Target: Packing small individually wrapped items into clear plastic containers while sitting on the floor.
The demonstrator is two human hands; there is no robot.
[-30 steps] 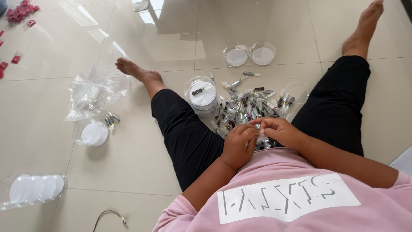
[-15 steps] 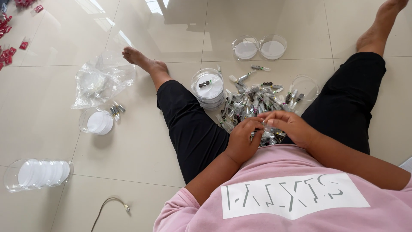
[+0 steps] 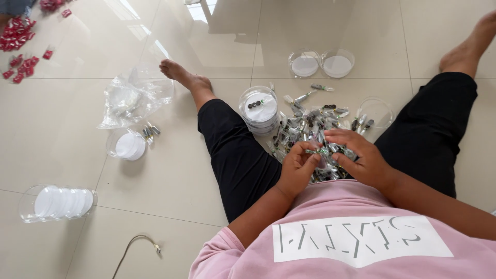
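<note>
I sit on a tiled floor with my legs spread. Both hands meet just above a pile of small clear packets point(image 3: 305, 129) with dark pieces inside. My left hand point(image 3: 297, 168) and my right hand point(image 3: 356, 155) pinch the two ends of one small clear packet point(image 3: 321, 151) between their fingertips. A stack of round clear lids point(image 3: 259, 110) with a few dark pieces on top stands just left of the pile, beside my left knee.
Two round clear dishes point(image 3: 320, 63) lie beyond the pile, another clear dish point(image 3: 376, 111) to its right. A crumpled plastic bag point(image 3: 132, 98), a clear cup point(image 3: 126, 144) and a toppled sleeve of white discs point(image 3: 57, 202) lie at left. Red pieces point(image 3: 20, 41) are scattered far left. A cable end point(image 3: 150, 245) lies near me.
The view has shifted a little. My hands have stayed together over the pile, working the same small packet between their fingertips.
</note>
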